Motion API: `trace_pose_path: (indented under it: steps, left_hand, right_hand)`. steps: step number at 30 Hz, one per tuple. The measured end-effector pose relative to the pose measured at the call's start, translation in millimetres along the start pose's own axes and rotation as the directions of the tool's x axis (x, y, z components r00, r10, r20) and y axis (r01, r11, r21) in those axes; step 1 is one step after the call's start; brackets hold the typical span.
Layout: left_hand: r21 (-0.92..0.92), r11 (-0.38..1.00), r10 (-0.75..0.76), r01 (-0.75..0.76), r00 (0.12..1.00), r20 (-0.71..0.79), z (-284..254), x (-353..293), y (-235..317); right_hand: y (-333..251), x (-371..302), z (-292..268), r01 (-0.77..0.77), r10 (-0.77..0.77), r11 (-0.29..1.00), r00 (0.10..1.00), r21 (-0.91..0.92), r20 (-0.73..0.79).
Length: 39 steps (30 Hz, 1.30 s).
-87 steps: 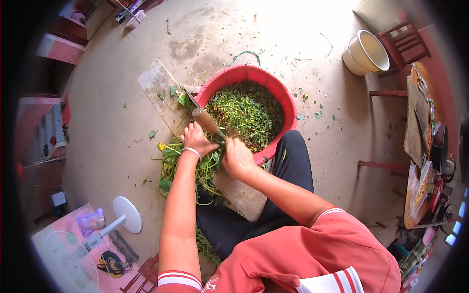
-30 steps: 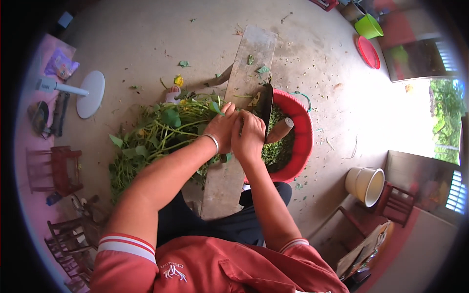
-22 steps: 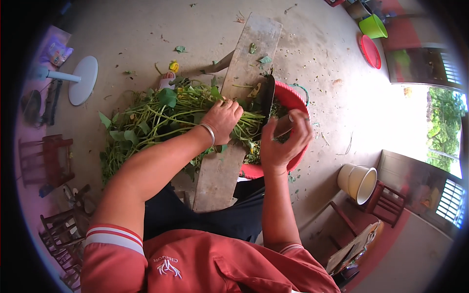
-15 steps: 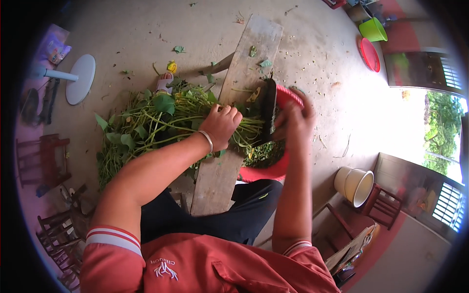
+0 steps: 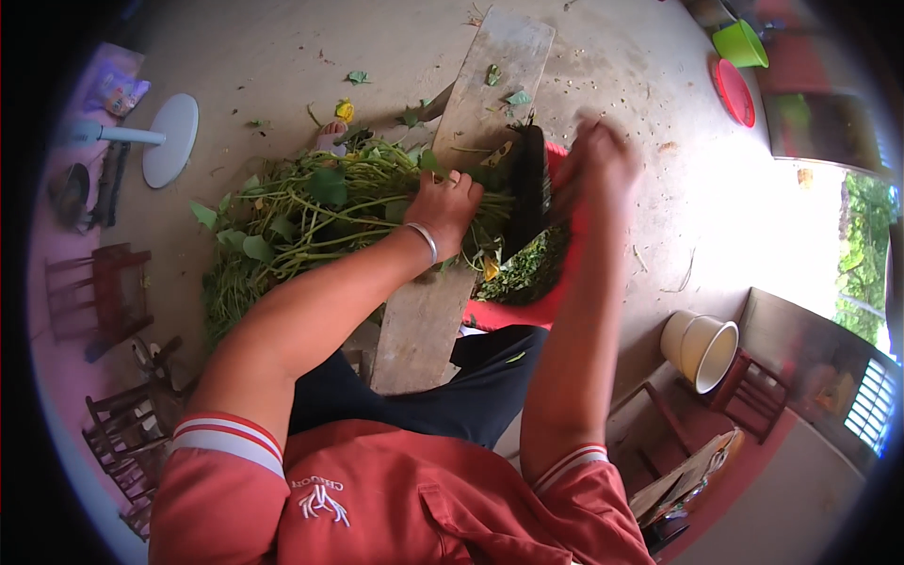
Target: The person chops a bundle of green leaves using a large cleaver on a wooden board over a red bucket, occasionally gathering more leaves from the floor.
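Observation:
A bundle of leafy green vines (image 5: pixel 325 202) lies across a worn wooden plank (image 5: pixel 419 339). My left hand (image 5: pixel 447 212), a bangle on its wrist, is closed around the stems and presses them onto the plank. Their right ends meet an upright dark flat piece (image 5: pixel 529 188) standing across the plank. Beyond it, my right hand (image 5: pixel 603 160) is raised and smeared by motion. It looks closed, with a dark blurred streak below it; what it holds I cannot make out. Chopped greens (image 5: pixel 527 273) fill a red basin (image 5: pixel 527 315) under the plank's right side.
Loose leaves and bits litter the concrete floor (image 5: pixel 395 56). A cream bucket (image 5: pixel 697 348) and wooden chairs stand to the right. Farther off are a green bucket (image 5: pixel 739 44) and a red basin leaning by the wall. At left stand a round white-based stand (image 5: pixel 171 141) and several wooden chairs.
My right hand has risen away from beside the dark piece, up and to the right. My left hand keeps its hold on the stems. The whole view has shifted slightly.

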State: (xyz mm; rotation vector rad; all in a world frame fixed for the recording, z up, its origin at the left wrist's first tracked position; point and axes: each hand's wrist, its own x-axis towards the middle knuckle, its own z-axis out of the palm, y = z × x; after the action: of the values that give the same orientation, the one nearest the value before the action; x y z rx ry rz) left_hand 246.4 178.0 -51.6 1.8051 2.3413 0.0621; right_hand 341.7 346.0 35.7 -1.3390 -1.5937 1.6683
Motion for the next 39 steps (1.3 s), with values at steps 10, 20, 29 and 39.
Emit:
trace_pose_path:
  steps: [10,20,29,39]
  left_hand:
    - [-0.082,0.995,0.062,-0.061,0.998,0.010,2.0,-7.2,-4.6]
    - [-0.042,0.999,-0.013,0.013,1.000,-0.010,7.1,11.4,5.9]
    - [-0.077,0.995,0.066,-0.067,0.998,-0.011,-1.3,2.3,1.7]
    - [0.007,0.999,-0.036,0.036,0.999,0.008,3.8,19.4,14.9]
  right_hand:
    - [-46.4,58.2,-10.9,0.070,-0.025,0.978,0.974,-0.195,0.223]
    - [-28.9,21.1,5.0,0.065,-0.064,0.996,0.998,-0.068,0.029]
    - [-11.1,22.1,-0.3,0.054,-0.054,0.998,0.999,-0.034,-0.006]
    - [-55.8,63.9,7.1,-0.055,0.046,0.996,0.991,0.067,0.129]
